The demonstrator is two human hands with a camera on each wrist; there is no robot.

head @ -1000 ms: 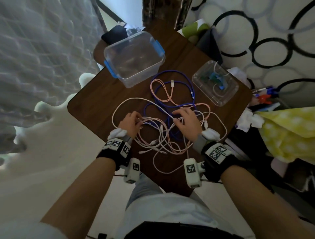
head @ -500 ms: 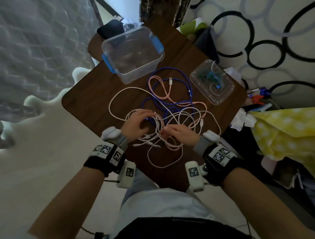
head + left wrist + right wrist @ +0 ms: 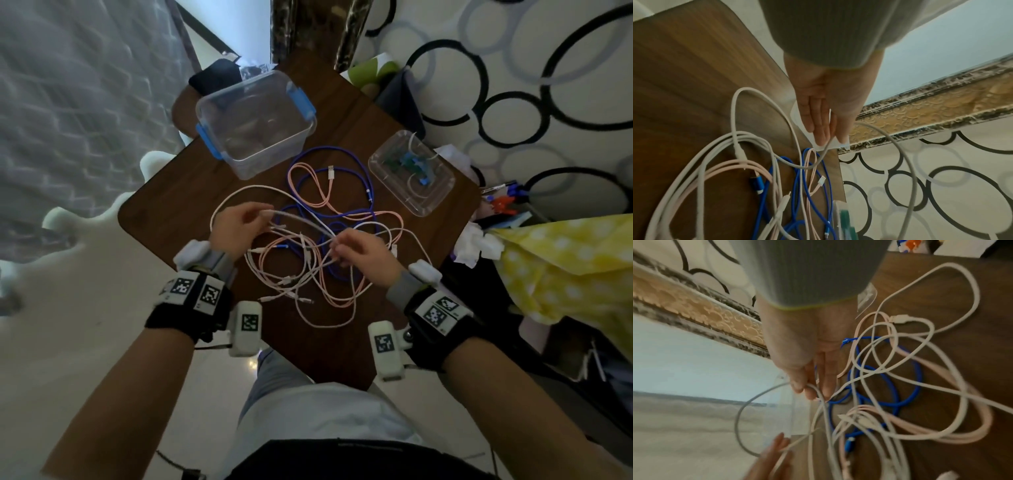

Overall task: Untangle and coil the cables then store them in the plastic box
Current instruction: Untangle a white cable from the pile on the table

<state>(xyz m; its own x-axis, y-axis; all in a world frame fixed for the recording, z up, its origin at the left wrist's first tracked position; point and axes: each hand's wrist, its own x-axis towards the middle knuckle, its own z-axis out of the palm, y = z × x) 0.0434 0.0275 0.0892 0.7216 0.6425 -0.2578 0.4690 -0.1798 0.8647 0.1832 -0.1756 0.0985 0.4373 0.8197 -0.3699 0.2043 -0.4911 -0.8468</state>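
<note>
A tangle of white, pink [image 3: 308, 168] and blue cables [image 3: 346, 149] lies on the brown table [image 3: 178, 212]. My left hand [image 3: 260, 216] pinches a grey-white cable [image 3: 301, 222], lifted above the pile. My right hand [image 3: 337, 248] pinches the same cable further along, and the stretch between them arches over the tangle. In the right wrist view, thumb and fingers [image 3: 807, 391] close on that cable [image 3: 744, 405]. The left wrist view shows it running through my fingers [image 3: 826, 134]. The clear plastic box [image 3: 270, 161] with blue latches stands open at the table's far left, with no cable in it.
A clear lid [image 3: 431, 202] with small blue and green pieces lies at the table's right. Crumpled tissue [image 3: 476, 246], pens [image 3: 503, 202] and a yellow dotted cloth [image 3: 565, 274] crowd the right edge. A dark object [image 3: 212, 77] sits behind the box.
Both hands have risen off the pile. My left hand has moved away from me with the grey-white cable, drawing a length of it out between the two hands.
</note>
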